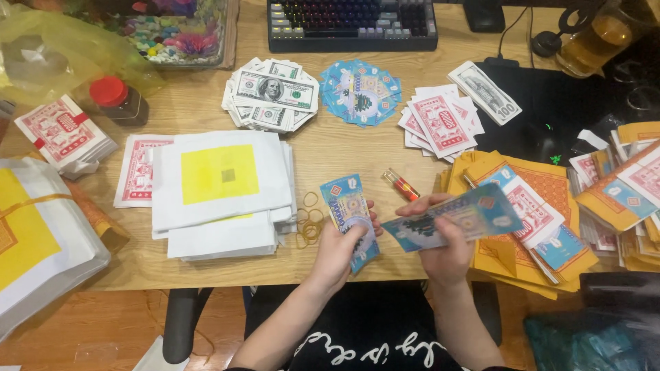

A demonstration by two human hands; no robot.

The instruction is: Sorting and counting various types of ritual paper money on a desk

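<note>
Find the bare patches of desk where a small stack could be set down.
Bare wood shows between the white sheet pile, the blue fan of notes and the red lighter. The right side is crowded with yellow paper bundles.

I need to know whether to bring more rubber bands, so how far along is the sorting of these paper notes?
Done: fans of grey notes, blue notes and red notes lie on the table. In hand: the left hand and right hand each hold blue notes. Left: loose rubber bands and unsorted orange bundles.
</note>
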